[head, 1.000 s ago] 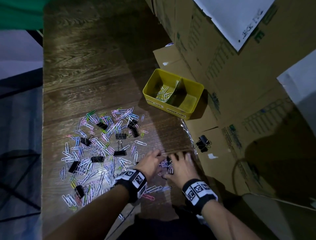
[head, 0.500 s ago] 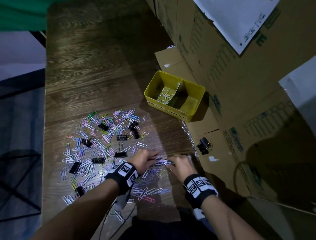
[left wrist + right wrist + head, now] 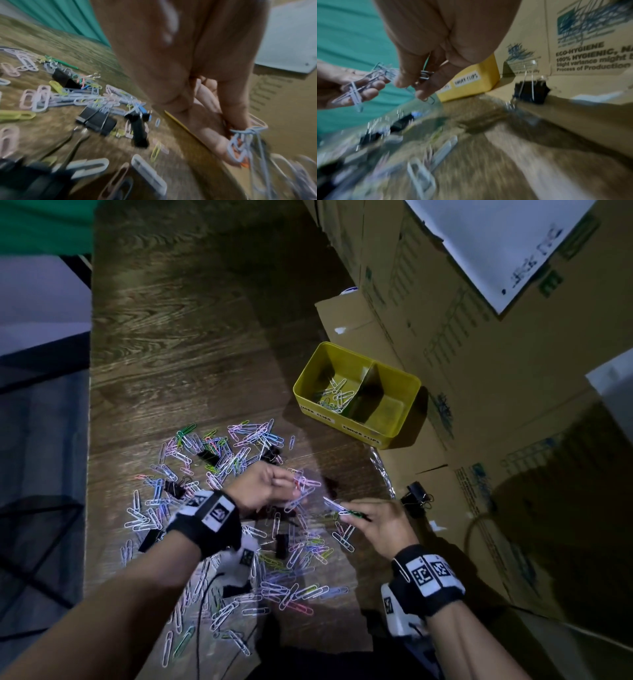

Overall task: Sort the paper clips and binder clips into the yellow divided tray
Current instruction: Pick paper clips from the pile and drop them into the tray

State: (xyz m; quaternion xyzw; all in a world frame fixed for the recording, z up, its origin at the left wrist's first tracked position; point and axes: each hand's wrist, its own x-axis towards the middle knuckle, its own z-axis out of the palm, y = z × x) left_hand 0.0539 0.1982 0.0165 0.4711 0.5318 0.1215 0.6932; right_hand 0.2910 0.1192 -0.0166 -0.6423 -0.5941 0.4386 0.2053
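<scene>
Coloured paper clips (image 3: 219,460) and black binder clips (image 3: 174,487) lie scattered on the wooden table (image 3: 171,337). My left hand (image 3: 270,487) is raised above the pile and holds a bunch of paper clips (image 3: 243,143) between thumb and fingers. My right hand (image 3: 370,518) pinches a few paper clips (image 3: 424,77) just right of it. The yellow divided tray (image 3: 308,378) stands beyond both hands, with several paper clips (image 3: 335,395) in its left compartment; its right compartment looks bare.
Cardboard boxes (image 3: 479,405) wall the table's right side, close against the tray. A black binder clip (image 3: 416,496) is clipped to the cardboard edge near my right hand. The table's left edge (image 3: 89,440) drops to a dark floor.
Both hands were flat on the table gathering clips; now they have lifted off it, each holding paper clips. The camera view has also shifted closer.
</scene>
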